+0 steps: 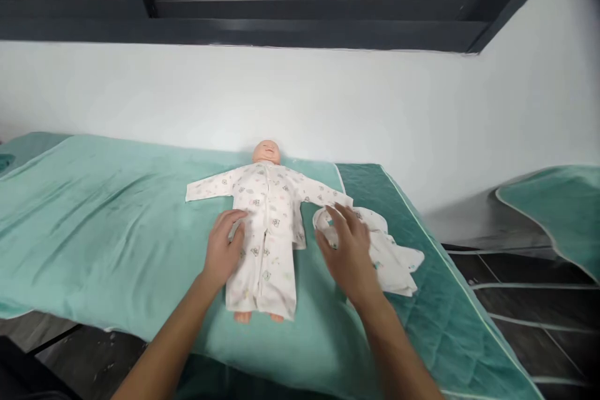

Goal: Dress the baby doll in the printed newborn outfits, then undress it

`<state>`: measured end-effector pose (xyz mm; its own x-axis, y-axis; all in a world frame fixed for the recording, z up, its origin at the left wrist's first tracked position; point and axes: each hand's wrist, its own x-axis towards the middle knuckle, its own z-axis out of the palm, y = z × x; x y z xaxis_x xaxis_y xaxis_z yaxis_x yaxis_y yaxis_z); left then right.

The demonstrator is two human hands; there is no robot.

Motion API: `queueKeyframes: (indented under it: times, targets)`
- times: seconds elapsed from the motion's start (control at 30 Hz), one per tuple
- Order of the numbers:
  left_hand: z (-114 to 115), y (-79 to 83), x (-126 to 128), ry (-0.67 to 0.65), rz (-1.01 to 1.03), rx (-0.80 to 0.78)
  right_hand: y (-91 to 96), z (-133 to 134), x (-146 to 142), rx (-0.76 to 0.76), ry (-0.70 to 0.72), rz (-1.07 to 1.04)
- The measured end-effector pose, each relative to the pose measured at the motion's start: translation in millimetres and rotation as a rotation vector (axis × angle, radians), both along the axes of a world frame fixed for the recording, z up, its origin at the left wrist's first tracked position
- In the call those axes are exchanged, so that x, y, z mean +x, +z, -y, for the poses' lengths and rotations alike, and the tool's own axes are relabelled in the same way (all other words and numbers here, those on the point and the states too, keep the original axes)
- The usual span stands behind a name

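Note:
A baby doll (265, 153) lies on its back on a teal blanket (107, 212), dressed in a white printed sleepsuit (268, 225) with both sleeves spread out. My left hand (224, 250) rests flat on the suit's left side at the doll's waist, fingers stretched out. My right hand (345, 250) hovers with spread fingers over a second crumpled white garment (391, 256) lying to the right of the doll. Whether it touches that garment I cannot tell. The doll's bare feet stick out at the bottom of the suit.
The blanket covers a bed or table set against a white wall (375, 106), under a dark-framed window (300, 6). A darker quilted teal part (422, 300) lies on the right. Another teal-covered surface (557, 212) stands at the far right, across a dark tiled floor.

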<state>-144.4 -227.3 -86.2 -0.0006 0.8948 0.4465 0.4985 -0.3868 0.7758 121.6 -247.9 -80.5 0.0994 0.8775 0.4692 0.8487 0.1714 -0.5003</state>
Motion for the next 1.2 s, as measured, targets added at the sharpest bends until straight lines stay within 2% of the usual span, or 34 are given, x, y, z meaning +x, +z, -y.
queueKeyframes:
  times: [0.1, 0.2, 0.27, 0.33, 0.5, 0.83, 1.2]
  targets:
    - [-60, 7.3, 13, -0.014, -0.066, 0.060, 5.1, -60, -36, 0.024, 0.152, -0.249]
    - [-120, 13.9, 29, -0.069, -0.172, 0.119, 5.5, -124, -59, -0.005, 0.175, -0.430]
    - [-148, 15.1, 38, -0.114, -0.254, 0.110, 1.8, -156, -65, -0.030, 0.178, -0.482]
    - [-164, 13.3, 44, -0.137, -0.338, 0.062, -4.4, -173, -66, -0.060, 0.225, -0.501]
    - [-165, 5.4, 46, -0.124, -0.416, 0.025, -17.5, -173, -57, -0.105, 0.378, -0.520]
    - [-165, 3.8, 47, -0.085, -0.318, -0.072, -14.6, -171, -57, -0.128, 0.373, -0.531]
    - [-163, 4.8, 47, -0.095, -0.271, -0.046, -15.5, -169, -58, -0.139, 0.362, -0.568]
